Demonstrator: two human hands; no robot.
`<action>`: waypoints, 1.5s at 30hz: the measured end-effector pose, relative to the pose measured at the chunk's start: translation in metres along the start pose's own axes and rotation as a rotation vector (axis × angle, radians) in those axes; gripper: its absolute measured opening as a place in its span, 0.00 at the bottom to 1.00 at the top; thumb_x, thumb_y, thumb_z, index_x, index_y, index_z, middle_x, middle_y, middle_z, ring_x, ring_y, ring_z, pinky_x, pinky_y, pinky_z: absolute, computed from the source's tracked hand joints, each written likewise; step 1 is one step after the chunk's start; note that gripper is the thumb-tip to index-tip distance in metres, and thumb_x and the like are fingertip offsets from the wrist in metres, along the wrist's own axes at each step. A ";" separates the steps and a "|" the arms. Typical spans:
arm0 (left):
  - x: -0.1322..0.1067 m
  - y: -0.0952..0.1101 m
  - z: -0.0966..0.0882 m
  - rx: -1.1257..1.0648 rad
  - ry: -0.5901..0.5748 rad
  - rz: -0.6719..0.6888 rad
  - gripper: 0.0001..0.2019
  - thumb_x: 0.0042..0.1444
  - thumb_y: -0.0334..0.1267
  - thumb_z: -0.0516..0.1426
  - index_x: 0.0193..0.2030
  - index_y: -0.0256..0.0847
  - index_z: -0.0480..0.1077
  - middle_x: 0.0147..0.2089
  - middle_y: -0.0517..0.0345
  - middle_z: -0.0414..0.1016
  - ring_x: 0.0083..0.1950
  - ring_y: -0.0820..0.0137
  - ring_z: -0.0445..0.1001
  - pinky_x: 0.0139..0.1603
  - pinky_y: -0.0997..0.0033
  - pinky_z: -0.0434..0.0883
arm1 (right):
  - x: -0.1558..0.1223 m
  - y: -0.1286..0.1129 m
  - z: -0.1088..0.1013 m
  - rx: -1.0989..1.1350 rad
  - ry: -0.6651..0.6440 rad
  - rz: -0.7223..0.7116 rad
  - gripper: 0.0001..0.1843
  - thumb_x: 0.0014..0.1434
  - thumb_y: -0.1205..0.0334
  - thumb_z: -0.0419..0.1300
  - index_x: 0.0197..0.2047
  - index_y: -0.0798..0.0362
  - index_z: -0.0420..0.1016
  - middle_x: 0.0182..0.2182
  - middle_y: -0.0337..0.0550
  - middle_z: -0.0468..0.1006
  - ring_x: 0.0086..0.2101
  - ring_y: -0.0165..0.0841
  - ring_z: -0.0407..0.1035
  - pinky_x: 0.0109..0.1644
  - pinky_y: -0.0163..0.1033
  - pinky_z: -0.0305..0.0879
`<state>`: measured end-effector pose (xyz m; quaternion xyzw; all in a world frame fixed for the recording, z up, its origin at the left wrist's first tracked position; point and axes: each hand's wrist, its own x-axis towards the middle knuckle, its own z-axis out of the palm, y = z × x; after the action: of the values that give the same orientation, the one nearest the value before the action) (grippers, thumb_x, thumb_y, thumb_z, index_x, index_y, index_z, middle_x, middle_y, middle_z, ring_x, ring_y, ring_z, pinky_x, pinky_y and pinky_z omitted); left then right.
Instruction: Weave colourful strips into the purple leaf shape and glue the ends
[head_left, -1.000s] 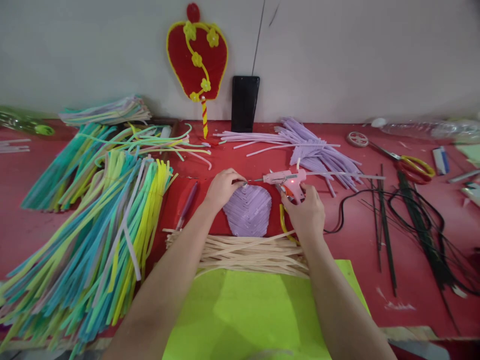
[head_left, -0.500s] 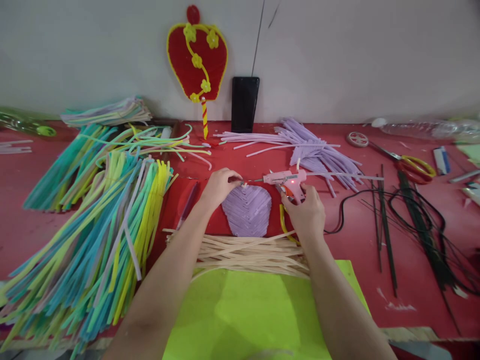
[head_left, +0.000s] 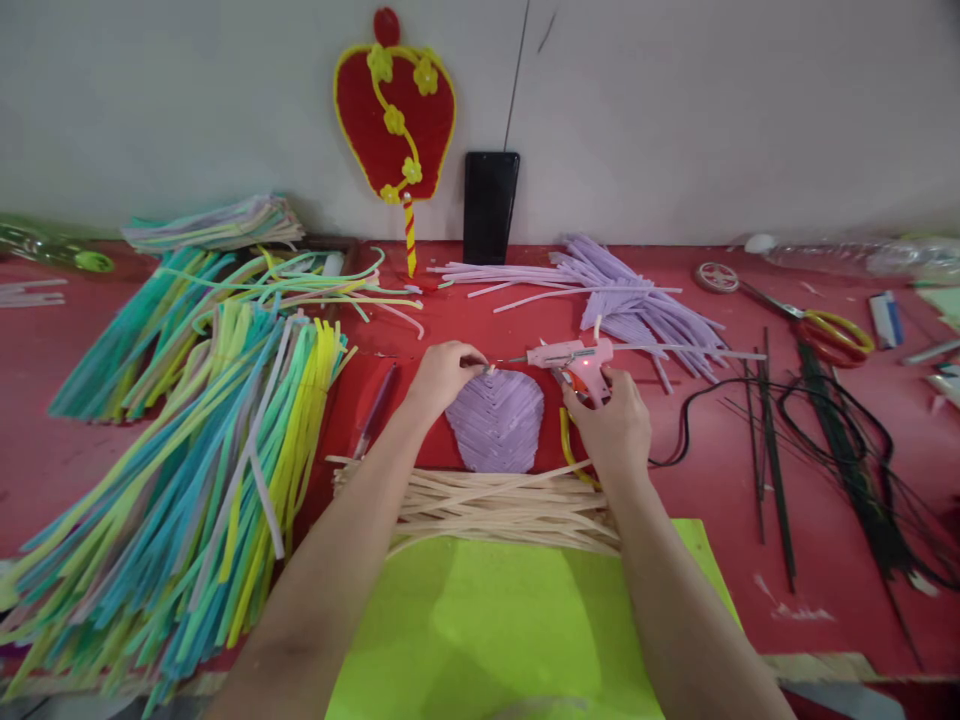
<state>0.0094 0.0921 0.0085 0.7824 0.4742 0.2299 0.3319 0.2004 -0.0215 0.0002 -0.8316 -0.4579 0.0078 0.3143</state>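
My right hand [head_left: 611, 425] grips the handle of a pink hot glue gun [head_left: 570, 355], whose nozzle points left and whose red light is on. A woven purple leaf-shaped piece [head_left: 496, 420] lies on the red table between my hands. My left hand [head_left: 442, 375] rests at the piece's upper left edge, fingers pinched on a small pale bit at the rim, close to the nozzle tip. Cream strips [head_left: 487, 505] lie in a band just below the piece.
Big heaps of coloured strips [head_left: 195, 440] fill the left. Purple strips [head_left: 630, 300] lie behind the glue gun. A red fan [head_left: 394, 110] and a black phone [head_left: 490, 205] lean on the wall. Scissors [head_left: 817, 325], dark wires [head_left: 825, 430] and a black cord sit right. A green sheet [head_left: 495, 630] lies nearest me.
My left hand's fingertips shifted slightly along the top edge of the purple piece. The glue gun and my right hand stayed almost still.
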 end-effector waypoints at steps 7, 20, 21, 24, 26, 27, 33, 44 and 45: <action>0.000 -0.005 0.003 0.002 0.020 0.040 0.06 0.48 0.29 0.59 0.33 0.41 0.76 0.36 0.56 0.78 0.38 0.70 0.74 0.44 0.71 0.68 | 0.000 0.002 0.001 0.002 -0.003 -0.008 0.27 0.47 0.45 0.57 0.47 0.53 0.66 0.45 0.52 0.74 0.41 0.44 0.69 0.39 0.43 0.62; 0.001 -0.006 0.004 -0.006 0.020 0.038 0.07 0.49 0.28 0.58 0.33 0.41 0.76 0.36 0.56 0.78 0.38 0.69 0.74 0.45 0.70 0.68 | 0.000 -0.001 -0.001 0.018 -0.016 0.021 0.27 0.47 0.47 0.58 0.47 0.53 0.67 0.46 0.52 0.74 0.42 0.45 0.69 0.40 0.44 0.62; 0.001 -0.006 0.004 -0.004 0.025 0.033 0.07 0.50 0.29 0.58 0.33 0.41 0.76 0.36 0.56 0.77 0.38 0.69 0.74 0.45 0.70 0.68 | 0.000 -0.001 -0.001 0.017 -0.015 0.021 0.27 0.47 0.47 0.58 0.47 0.53 0.67 0.46 0.52 0.75 0.41 0.45 0.69 0.40 0.44 0.62; 0.001 -0.003 0.003 0.004 0.052 0.004 0.06 0.51 0.31 0.57 0.33 0.41 0.76 0.36 0.56 0.77 0.38 0.70 0.74 0.44 0.70 0.68 | 0.000 0.000 0.000 0.022 -0.013 0.019 0.27 0.47 0.47 0.58 0.47 0.53 0.67 0.45 0.52 0.75 0.42 0.45 0.69 0.40 0.44 0.62; 0.000 -0.002 0.003 0.000 0.054 -0.007 0.05 0.50 0.33 0.58 0.33 0.41 0.76 0.36 0.56 0.77 0.38 0.70 0.73 0.44 0.70 0.68 | 0.000 0.000 -0.001 0.024 -0.020 0.022 0.27 0.46 0.47 0.59 0.47 0.53 0.67 0.46 0.52 0.75 0.42 0.45 0.69 0.40 0.44 0.62; 0.000 -0.001 0.004 -0.007 0.050 -0.010 0.05 0.49 0.33 0.59 0.33 0.41 0.75 0.35 0.56 0.77 0.37 0.70 0.73 0.43 0.71 0.68 | 0.000 0.000 -0.001 0.023 -0.022 0.026 0.27 0.46 0.47 0.59 0.47 0.53 0.67 0.46 0.52 0.74 0.42 0.45 0.69 0.40 0.44 0.62; -0.001 -0.001 0.006 -0.023 0.023 -0.004 0.05 0.48 0.32 0.60 0.32 0.40 0.75 0.34 0.57 0.75 0.35 0.72 0.72 0.41 0.72 0.68 | 0.001 -0.002 -0.002 0.026 -0.033 0.033 0.26 0.47 0.49 0.59 0.47 0.53 0.66 0.46 0.52 0.74 0.43 0.45 0.69 0.41 0.45 0.63; -0.001 -0.002 0.009 -0.016 0.036 -0.007 0.04 0.47 0.33 0.60 0.31 0.40 0.75 0.33 0.57 0.74 0.35 0.72 0.72 0.41 0.72 0.68 | 0.000 -0.005 -0.004 0.006 -0.042 0.052 0.26 0.47 0.48 0.59 0.47 0.53 0.66 0.46 0.51 0.74 0.43 0.45 0.68 0.41 0.45 0.63; -0.001 -0.002 0.009 -0.016 0.037 -0.006 0.04 0.48 0.33 0.60 0.31 0.40 0.75 0.33 0.57 0.75 0.35 0.72 0.72 0.41 0.72 0.68 | 0.000 -0.005 -0.004 0.009 -0.039 0.050 0.26 0.47 0.48 0.59 0.47 0.53 0.66 0.46 0.52 0.74 0.43 0.44 0.68 0.41 0.45 0.63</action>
<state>0.0139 0.0892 0.0013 0.7739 0.4807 0.2470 0.3302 0.1978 -0.0214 0.0062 -0.8410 -0.4430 0.0337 0.3087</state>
